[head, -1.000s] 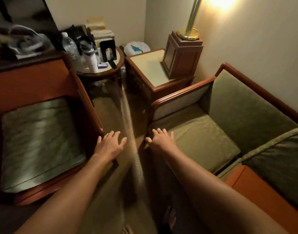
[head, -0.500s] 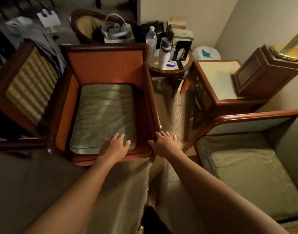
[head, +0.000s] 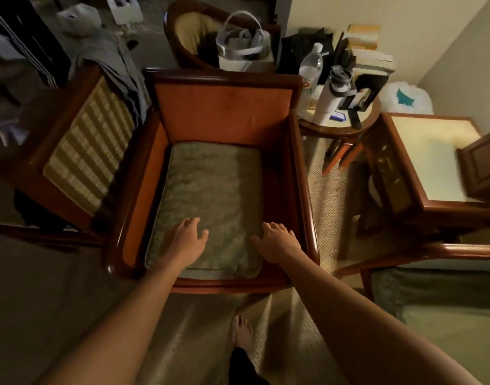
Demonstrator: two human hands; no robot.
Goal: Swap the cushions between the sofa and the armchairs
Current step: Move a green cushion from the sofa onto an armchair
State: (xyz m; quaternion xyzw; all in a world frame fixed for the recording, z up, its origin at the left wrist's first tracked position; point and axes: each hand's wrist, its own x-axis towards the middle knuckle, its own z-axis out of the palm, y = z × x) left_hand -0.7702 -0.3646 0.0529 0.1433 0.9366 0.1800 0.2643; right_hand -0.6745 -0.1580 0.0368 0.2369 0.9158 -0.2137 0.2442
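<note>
An orange armchair (head: 224, 107) with a dark wood frame stands in front of me. A green patterned seat cushion (head: 213, 190) lies flat in it. My left hand (head: 187, 240) reaches over the cushion's front left part, fingers spread and relaxed. Over the cushion's front right corner, beside the chair's right arm, is my right hand (head: 275, 241) with its fingers spread. Neither hand grips anything. At the lower right is the green sofa seat cushion (head: 449, 315) inside the sofa's wood arm (head: 432, 254).
A round side table (head: 346, 126) with a water bottle (head: 310, 68), a flask and books stands right of the armchair. A square end table (head: 432, 162) sits further right. A striped-back chair (head: 83, 151) with clothes stands left. My bare foot (head: 242, 333) is on the carpet.
My view has swung left from the sofa to the armchair. Both hands moved forward from the chair's front rail to over the green cushion.
</note>
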